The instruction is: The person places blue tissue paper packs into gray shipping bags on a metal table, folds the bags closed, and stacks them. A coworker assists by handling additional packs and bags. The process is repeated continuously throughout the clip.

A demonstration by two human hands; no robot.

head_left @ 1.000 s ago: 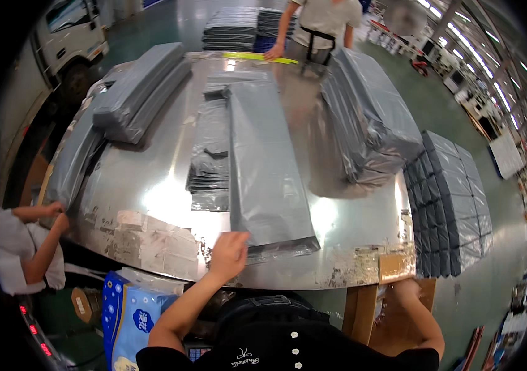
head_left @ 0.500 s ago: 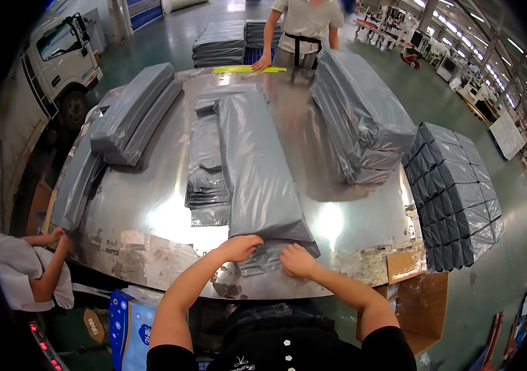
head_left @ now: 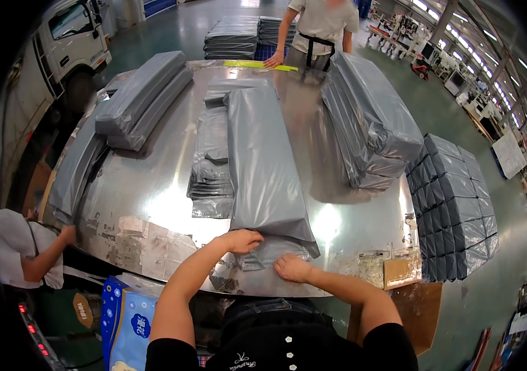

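A long, filled grey plastic bag (head_left: 266, 161) lies lengthwise in front of me on the metal-topped table (head_left: 146, 204). Its near end has a loose, clear-looking flap (head_left: 269, 252). My left hand (head_left: 244, 241) is closed at the left corner of this end, with the fingers curled over the bag's edge. Nearer to me, my right hand (head_left: 293, 268) pinches the outer edge of the flap, knuckles up. Beneath and left of the filled bag is a layered stack of flat grey bags (head_left: 209, 185).
Filled grey packages are piled at the left (head_left: 146, 93) and right (head_left: 372, 117) of the table. A strapped bale (head_left: 455, 210) stands beyond the right edge. A cardboard box (head_left: 409, 315) sits below. One co-worker (head_left: 322, 31) stands across; another's arm (head_left: 50, 256) reaches in at left.
My right hand has drawn slightly toward me along the flap, while my left hand stays at the bag's end. The left co-worker's hands have separated. The whole view has shifted a little.
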